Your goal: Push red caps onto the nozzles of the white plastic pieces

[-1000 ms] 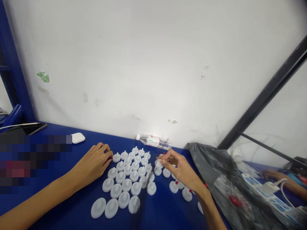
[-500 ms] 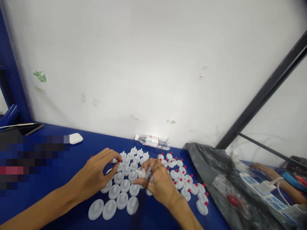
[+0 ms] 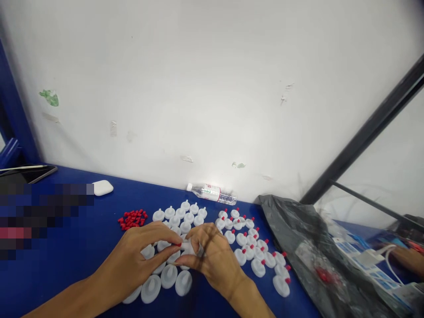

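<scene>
Red cap (image 3: 179,244), pinched in the left hand (image 3: 134,254), lies at nine o'clock from a white disc (image 3: 188,247) grasped in the right hand (image 3: 217,260). The disc's spout probably points towards the cap.

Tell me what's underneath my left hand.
Parts of several white discs show around your left hand and between its thumb and fingers. Whatever lies directly beneath the palm is covered, so I can't tell.
</scene>
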`<state>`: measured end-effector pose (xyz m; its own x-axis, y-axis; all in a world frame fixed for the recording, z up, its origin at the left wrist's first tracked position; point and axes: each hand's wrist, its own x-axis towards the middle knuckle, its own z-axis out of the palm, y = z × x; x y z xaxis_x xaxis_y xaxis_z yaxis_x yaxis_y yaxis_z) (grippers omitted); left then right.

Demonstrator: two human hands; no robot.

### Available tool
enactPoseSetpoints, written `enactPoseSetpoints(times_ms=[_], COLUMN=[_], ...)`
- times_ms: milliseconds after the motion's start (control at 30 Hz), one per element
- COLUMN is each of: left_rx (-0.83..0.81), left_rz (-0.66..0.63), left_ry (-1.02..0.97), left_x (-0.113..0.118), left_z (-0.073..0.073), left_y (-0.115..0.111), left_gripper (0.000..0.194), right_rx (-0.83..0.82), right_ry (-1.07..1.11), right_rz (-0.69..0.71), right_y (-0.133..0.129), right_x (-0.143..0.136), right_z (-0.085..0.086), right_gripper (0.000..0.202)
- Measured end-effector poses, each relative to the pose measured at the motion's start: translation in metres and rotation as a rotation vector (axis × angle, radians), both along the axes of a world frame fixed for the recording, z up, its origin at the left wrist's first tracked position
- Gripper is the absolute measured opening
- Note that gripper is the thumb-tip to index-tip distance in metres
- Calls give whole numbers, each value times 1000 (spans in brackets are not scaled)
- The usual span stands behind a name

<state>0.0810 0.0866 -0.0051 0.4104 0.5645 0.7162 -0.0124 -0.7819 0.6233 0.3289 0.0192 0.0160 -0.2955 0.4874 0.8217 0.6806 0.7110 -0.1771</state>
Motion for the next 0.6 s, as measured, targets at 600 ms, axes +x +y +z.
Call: enactPoseSetpoints(times_ms=[600], left_rx=[614], left_rz=[153], left_ry=[372], left_x=[-10], left_z=[4], left_y=[2], left_gripper=[39], right_rx=[109], right_ry=[-84], right_rz=[-25], right_y=[-10], right_x=[-13], right_z=[7], right_gripper=[10])
